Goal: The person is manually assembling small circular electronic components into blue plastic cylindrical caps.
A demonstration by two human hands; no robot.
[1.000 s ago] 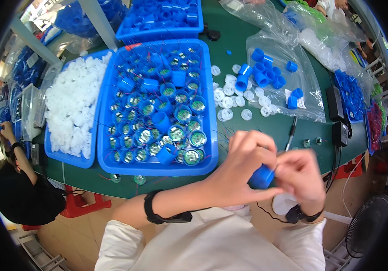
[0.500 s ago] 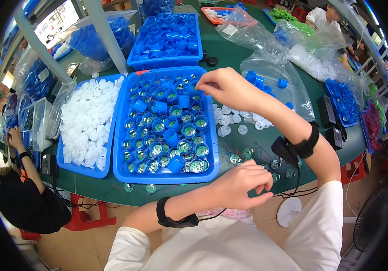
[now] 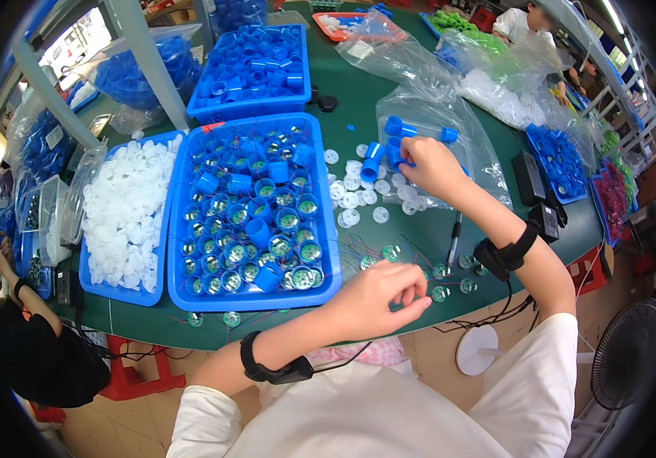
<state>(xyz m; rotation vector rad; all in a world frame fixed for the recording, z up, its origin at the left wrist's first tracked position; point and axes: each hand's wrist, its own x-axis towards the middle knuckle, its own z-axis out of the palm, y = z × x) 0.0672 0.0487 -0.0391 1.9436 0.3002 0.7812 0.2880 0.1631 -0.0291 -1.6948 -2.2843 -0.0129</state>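
My right hand (image 3: pixel 431 166) is over the plastic sheet right of the main tray, fingertips pinching a short blue plastic cup (image 3: pixel 394 151). Right beside it is another blue cup (image 3: pixel 372 162). Low in front of me, my left hand (image 3: pixel 383 298) hovers with loosely curled fingers, the thumb apart and nothing visible between them. A blue tray (image 3: pixel 329 252) holds many blue cups with small green circuit boards and thin wires inside. Loose circuit boards (image 3: pixel 440 294) lie on the green table near my left hand, and translucent white discs (image 3: pixel 350 200) lie between tray and plastic sheet.
To the left is a tray of white discs (image 3: pixel 126 206); behind stands a tray of blue cups (image 3: pixel 252 72). A clear plastic bag (image 3: pixel 488 187) spreads on the right, with a pen (image 3: pixel 455 237) near it. Co-workers sit at far left and far right. A fan (image 3: pixel 627 355) stands at right.
My right hand has moved right, from above the circuit-board tray to the loose blue cups, and pinches one there. My left hand has shifted slightly left. The whole view has shifted a little.
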